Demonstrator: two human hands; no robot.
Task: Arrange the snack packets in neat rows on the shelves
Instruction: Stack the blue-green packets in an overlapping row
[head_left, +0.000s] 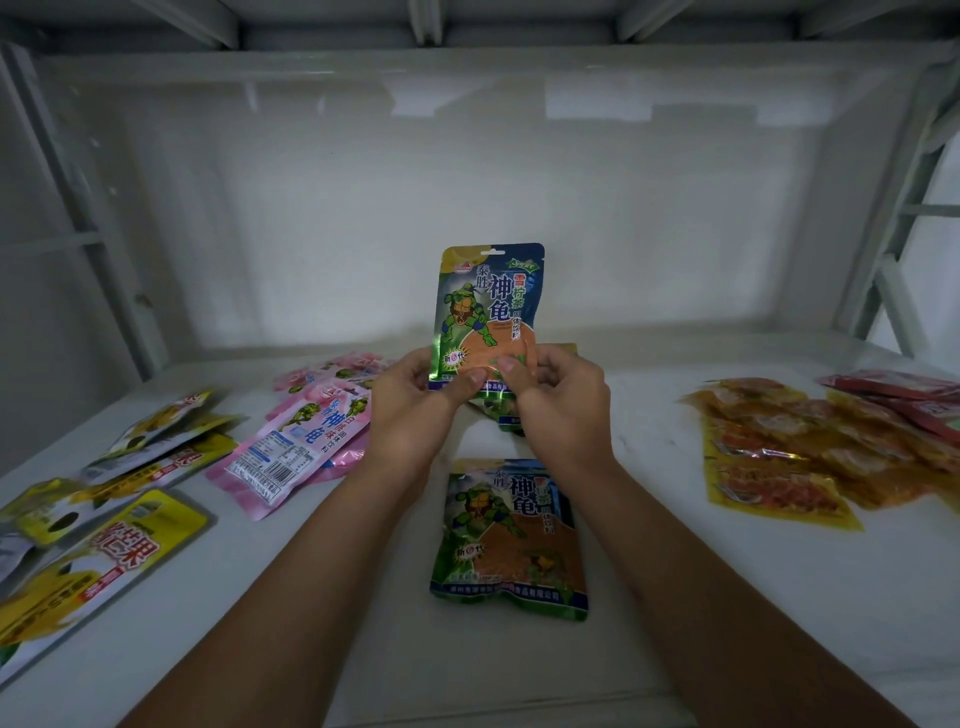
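Head view: left hand (415, 395) and right hand (558, 402) both pinch the lower edge of an upright green turtle packet (488, 306). Second green turtle packet (511, 540) lies flat on the shelf (727, 597) just below it; pink packets (306, 441) lie to its left.

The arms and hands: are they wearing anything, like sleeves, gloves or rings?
Nothing shows on them. Both forearms are bare up to the bottom edge of the picture, with no sleeves in view. The left hand and right hand have no gloves, and no rings, watch or bracelet can be seen.

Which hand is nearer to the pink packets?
Left. The left hand grips the upright green packet right beside the pink packets; the right hand holds the packet's far side.
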